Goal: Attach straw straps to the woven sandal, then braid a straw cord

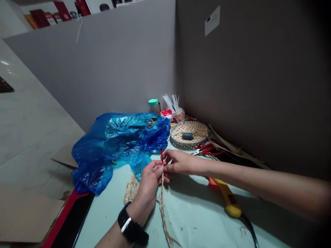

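Observation:
A braided straw cord [162, 203] runs up from the table's front edge, its lower end frayed into loose strands. My left hand [150, 182], with a black watch [131, 225] on the wrist, pinches the cord near its upper end. A thin red cord [161, 155] sticks up from that end. Reaching in from the right, my right hand [178, 161] has its fingers closed around the red cord where it meets the braid. The fingertips of both hands nearly touch and partly hide this join. A bundle of straw braid [131, 189] lies behind my left hand.
A crumpled blue plastic bag [121, 137] covers the table's left back. Behind my hands sit a woven basket [176, 137] with a dark thread spool [187, 136], red-handled pliers [210, 148] and a cup of white sticks [179, 115]. A yellow corded tool [230, 199] lies under my right forearm.

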{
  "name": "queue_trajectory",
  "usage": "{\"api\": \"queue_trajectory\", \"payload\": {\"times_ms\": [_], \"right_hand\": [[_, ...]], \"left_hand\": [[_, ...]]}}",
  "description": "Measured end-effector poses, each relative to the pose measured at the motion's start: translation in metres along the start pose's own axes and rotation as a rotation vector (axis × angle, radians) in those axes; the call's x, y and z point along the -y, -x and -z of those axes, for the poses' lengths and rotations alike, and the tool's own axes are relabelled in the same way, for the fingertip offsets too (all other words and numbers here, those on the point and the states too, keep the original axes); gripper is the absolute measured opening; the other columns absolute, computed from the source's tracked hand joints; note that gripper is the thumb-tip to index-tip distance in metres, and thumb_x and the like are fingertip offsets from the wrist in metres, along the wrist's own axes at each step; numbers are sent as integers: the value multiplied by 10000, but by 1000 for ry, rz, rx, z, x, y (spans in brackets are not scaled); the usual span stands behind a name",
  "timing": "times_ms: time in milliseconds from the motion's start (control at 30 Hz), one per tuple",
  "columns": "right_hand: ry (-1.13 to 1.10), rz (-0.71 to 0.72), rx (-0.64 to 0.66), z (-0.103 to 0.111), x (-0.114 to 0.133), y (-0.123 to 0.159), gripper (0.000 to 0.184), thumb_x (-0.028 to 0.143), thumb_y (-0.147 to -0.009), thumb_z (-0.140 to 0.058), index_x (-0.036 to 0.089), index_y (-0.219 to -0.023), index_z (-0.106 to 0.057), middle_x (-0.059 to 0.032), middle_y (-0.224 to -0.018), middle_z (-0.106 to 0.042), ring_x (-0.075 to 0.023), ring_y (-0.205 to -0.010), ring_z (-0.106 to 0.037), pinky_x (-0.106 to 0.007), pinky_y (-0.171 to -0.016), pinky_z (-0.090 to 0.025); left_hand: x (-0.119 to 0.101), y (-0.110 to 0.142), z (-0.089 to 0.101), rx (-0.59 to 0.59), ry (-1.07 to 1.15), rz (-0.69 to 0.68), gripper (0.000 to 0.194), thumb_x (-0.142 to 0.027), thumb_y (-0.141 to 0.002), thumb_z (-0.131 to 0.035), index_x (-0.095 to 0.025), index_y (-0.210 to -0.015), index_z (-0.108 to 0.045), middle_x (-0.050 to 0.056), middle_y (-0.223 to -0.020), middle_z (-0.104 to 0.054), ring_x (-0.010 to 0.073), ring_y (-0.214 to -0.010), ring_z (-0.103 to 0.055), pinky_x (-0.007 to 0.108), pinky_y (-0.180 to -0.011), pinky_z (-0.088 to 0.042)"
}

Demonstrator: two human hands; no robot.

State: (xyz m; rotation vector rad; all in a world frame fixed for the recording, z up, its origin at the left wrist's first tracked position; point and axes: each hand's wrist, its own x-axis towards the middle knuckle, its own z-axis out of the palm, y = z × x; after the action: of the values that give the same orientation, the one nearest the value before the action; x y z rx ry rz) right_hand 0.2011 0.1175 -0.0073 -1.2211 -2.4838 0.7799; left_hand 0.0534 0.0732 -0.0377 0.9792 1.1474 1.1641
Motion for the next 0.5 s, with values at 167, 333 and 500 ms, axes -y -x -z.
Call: {"api": "queue_trajectory", "payload": {"times_ms": [167, 333, 500], "right_hand": [[47, 18, 23, 1, 7, 12, 180, 243, -932, -560, 100, -931, -670, -68, -830, -719, -157, -717, -629, -201, -560, -383], [211, 91, 5, 19, 11, 18, 157, 166, -874, -572, 133, -809, -711, -50, -680, -675, -139, -585, -534, -238, -523, -271], [363, 116, -39, 29, 17, 20, 219, 81, -793, -519, 153, -744, -720, -69, -650, -663, -155, -559, -514, -275, -529, -221]], "left_hand": [[2, 4, -6, 9, 27, -47, 363, -298, -654, -719, -171, -909, -494, -27, -616, -619, 95, -510, -558, 195, -494, -434], [3, 7, -7, -18, -32, -47, 291, -329, -708, -679, -162, -894, -530, -39, -525, -570, 85, -431, -476, 186, -425, -354], [5, 5, -8, -70, -93, -66, 209, -319, -708, -674, -165, -789, -559, -59, -499, -510, 64, -396, -390, 174, -381, -281]]}}
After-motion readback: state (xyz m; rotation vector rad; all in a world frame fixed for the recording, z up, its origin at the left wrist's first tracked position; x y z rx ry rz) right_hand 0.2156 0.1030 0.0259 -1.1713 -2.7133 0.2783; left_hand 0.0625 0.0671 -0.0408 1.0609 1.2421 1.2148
